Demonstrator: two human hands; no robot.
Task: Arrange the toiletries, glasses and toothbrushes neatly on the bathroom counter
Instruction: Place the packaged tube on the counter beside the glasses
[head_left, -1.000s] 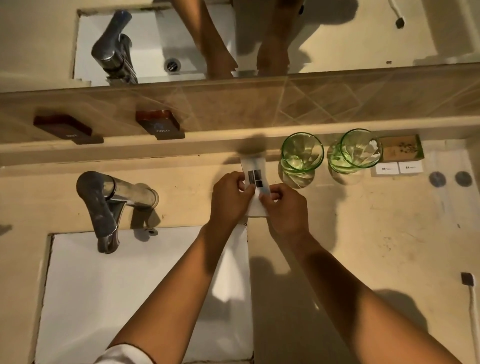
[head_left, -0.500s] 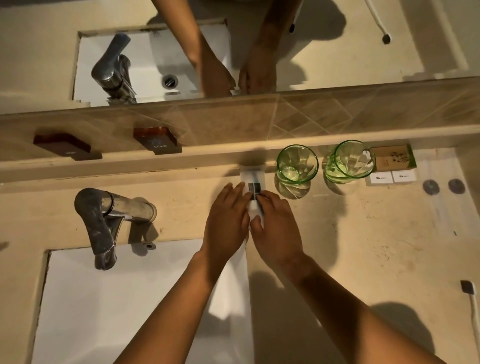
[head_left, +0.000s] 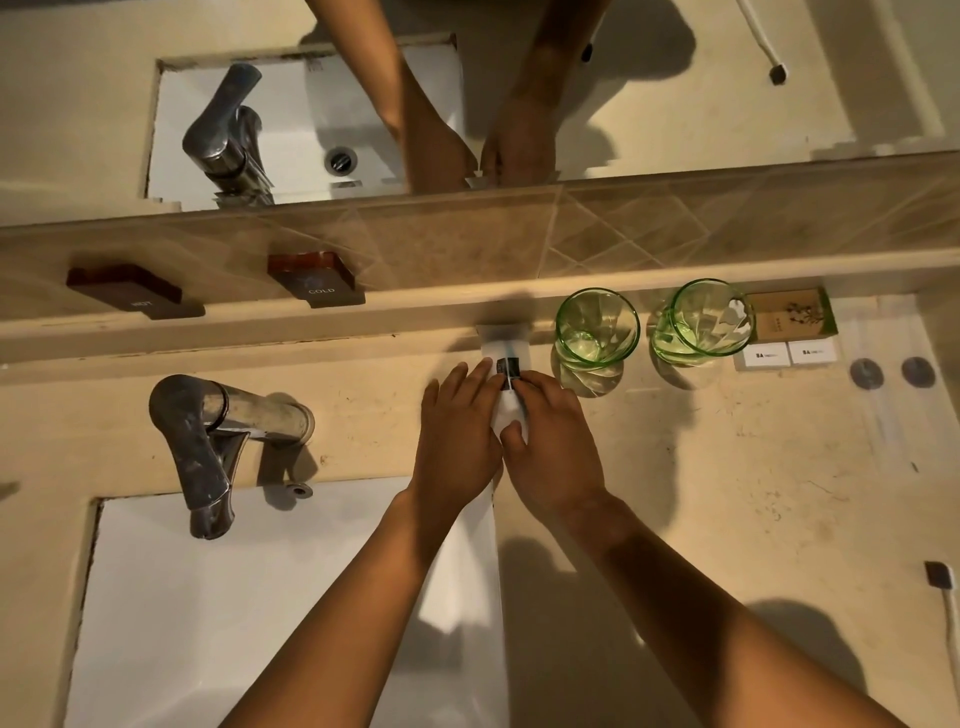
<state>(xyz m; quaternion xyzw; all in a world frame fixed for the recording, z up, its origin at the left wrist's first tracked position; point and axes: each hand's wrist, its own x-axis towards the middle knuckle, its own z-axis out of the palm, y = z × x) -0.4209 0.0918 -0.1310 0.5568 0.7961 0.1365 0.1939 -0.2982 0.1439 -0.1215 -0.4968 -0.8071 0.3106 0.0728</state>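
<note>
Both hands are partly covering a white packet (head_left: 506, 364) lying at the counter's (head_left: 727, 467) back edge, its long axis running front to back. The left hand (head_left: 457, 431) is resting flat, fingers straight; the right hand (head_left: 550, 441) is pinching it. Two green glasses (head_left: 597, 327) are standing alongside, their contents hard to make out.

You see a chrome tap (head_left: 218, 441) over the white sink (head_left: 208, 623), with a mirror (head_left: 727, 78) and tiled ledge (head_left: 467, 244) behind.

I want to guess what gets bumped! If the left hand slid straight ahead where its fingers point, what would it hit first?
Probably the white packet its fingertips already rest on, beside the right hand. Past that comes the ledge at the wall; depth is hard to judge.
</note>
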